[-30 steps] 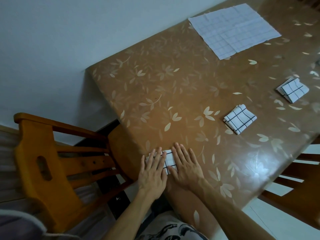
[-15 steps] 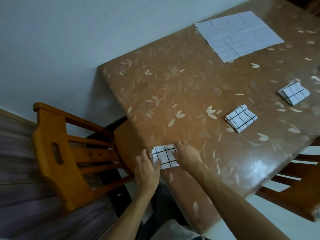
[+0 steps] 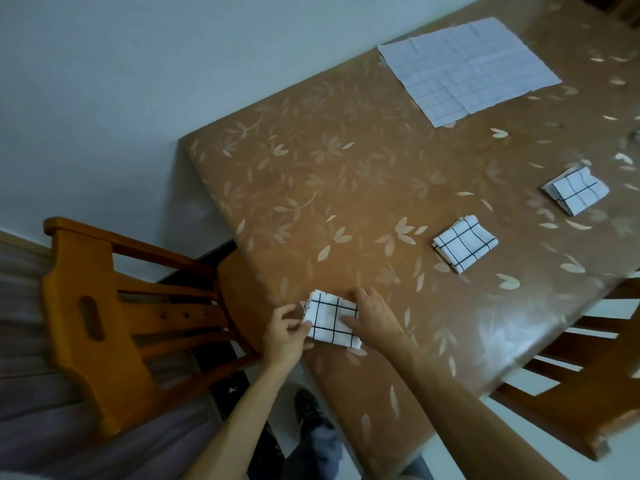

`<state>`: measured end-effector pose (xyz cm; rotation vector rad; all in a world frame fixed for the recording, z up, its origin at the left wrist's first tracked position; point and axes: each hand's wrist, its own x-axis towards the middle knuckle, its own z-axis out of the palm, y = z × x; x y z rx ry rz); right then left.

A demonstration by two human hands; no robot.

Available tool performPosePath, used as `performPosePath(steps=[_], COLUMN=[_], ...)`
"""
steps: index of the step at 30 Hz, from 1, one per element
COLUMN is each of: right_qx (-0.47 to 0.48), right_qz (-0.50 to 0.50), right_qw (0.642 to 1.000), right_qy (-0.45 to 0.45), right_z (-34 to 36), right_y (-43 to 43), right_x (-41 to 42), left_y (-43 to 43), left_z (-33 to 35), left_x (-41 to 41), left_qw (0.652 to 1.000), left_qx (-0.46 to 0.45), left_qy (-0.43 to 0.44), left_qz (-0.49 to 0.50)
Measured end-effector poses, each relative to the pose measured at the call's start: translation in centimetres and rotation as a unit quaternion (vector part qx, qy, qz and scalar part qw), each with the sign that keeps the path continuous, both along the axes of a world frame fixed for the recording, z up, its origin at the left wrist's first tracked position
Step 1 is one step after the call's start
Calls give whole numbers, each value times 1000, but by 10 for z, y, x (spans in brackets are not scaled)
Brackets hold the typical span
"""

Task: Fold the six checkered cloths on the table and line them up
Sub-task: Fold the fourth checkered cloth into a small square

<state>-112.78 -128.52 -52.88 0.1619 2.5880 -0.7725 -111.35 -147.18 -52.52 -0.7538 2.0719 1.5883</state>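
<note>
Folded cloth (image 3: 332, 320) at table (image 3: 311, 202) edge is pinched at its left side by left hand (image 3: 284, 337); right side is gripped by right hand (image 3: 374, 317).

Head view: the left hand (image 3: 284, 336) pinches the left edge of a folded checkered cloth (image 3: 330, 322) at the near corner of the leaf-patterned brown surface (image 3: 346, 188), and the right hand (image 3: 372, 315) holds its right edge. Two more folded cloths (image 3: 464, 244) (image 3: 576, 195) lie apart to the right; an unfolded cloth (image 3: 467, 69) lies flat at the far side. A wooden chair (image 3: 104, 306) stands at left
</note>
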Motion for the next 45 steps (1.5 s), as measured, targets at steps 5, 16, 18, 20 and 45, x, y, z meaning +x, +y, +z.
performPosePath(steps=[5,16,18,20,45], right_qx=[55,100,98,100,39], right_qz=[-29,284,303,314,233], right_qw=[977,936,931,929,964], right_qy=[205,182,178,169,122], right_z=[-7,-55,-56,-54,-17], right_y=[53,86,89,90,104], right_x=[-15,-7,-8,-9,-41], left_y=[67,134,133,130,145], left_z=[5,-42,-52,-57,-3], left_x=[-5,8,7,9,19], left_qw=[980,838,792,790,890], left_qx=[98,-458,-458,-453,-404], left_qy=[-22,170,194,168,89], left_qz=[171,-243,-354,-378,-195])
